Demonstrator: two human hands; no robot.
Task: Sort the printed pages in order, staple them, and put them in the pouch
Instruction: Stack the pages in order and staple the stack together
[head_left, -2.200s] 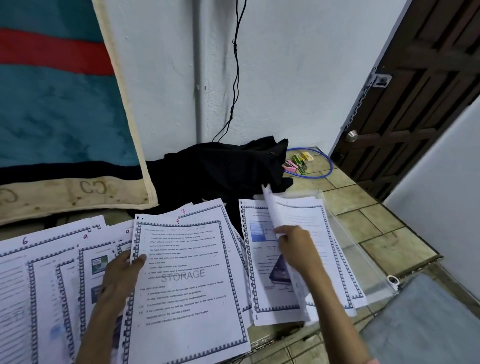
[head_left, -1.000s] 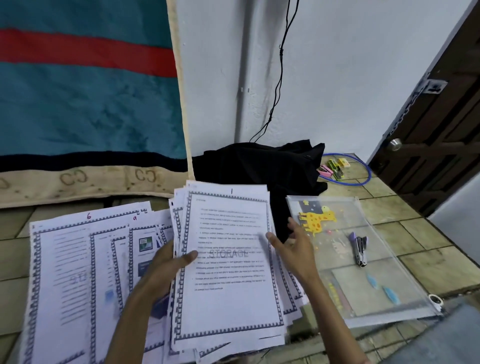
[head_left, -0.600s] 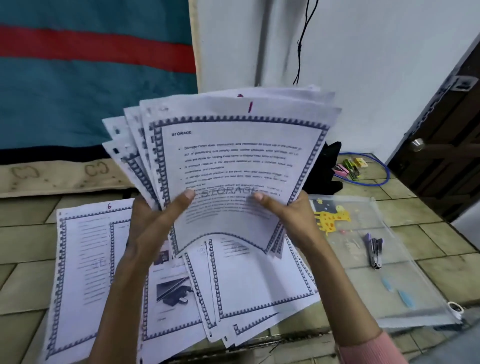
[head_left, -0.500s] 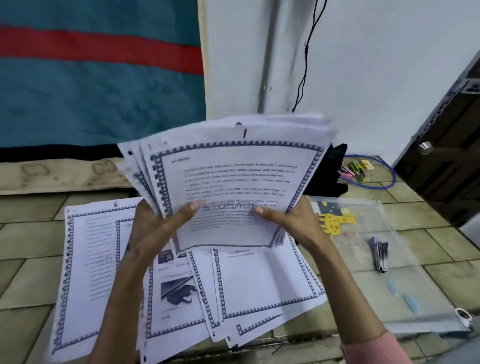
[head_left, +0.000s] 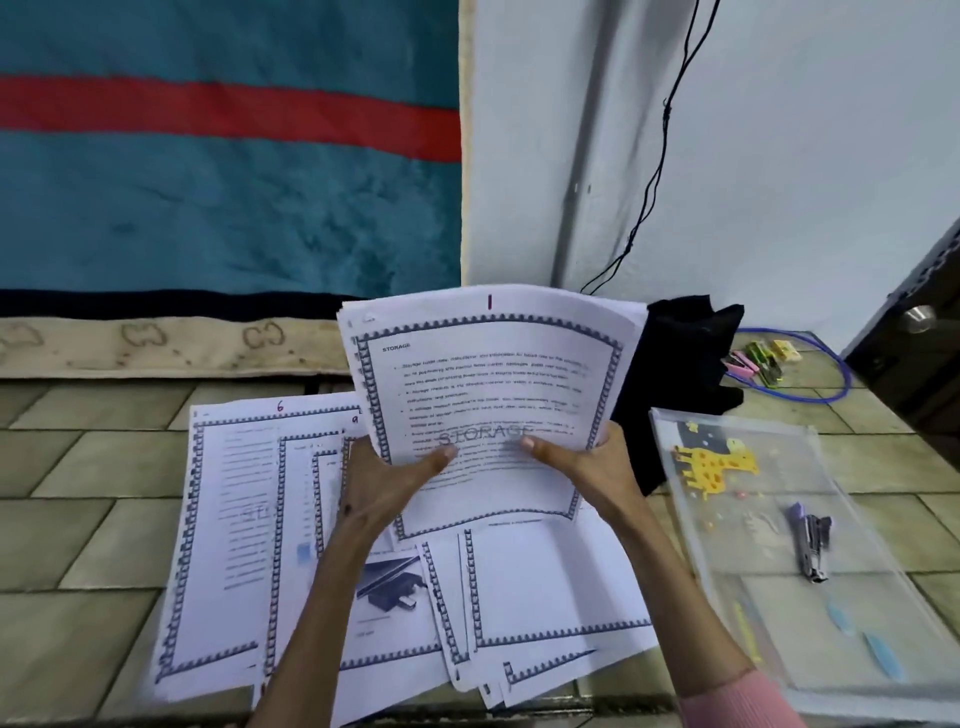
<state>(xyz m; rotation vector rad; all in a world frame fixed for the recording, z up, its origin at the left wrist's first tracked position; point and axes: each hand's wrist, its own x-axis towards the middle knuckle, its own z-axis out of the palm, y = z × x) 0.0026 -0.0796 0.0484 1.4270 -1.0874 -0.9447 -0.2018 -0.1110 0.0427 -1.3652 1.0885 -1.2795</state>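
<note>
Matt white paper in the stack of pages (head_left: 493, 395), thin enough to bow, and the same dull sheet stock in the loose pages (head_left: 228, 545) lying flat. The pouch (head_left: 852, 603) is clear plastic, faintly glossy and hazy. On it, the stapler (head_left: 810, 545) shows shiny metal with a purple plastic top. The surface (head_left: 78, 519) is stone-like tile, matt and slightly mottled. Behind, the blanket (head_left: 223, 202) looks plush and velvety, the black cloth (head_left: 680, 364) soft and matt. The wall (head_left: 779, 156) is smooth painted plaster.
</note>
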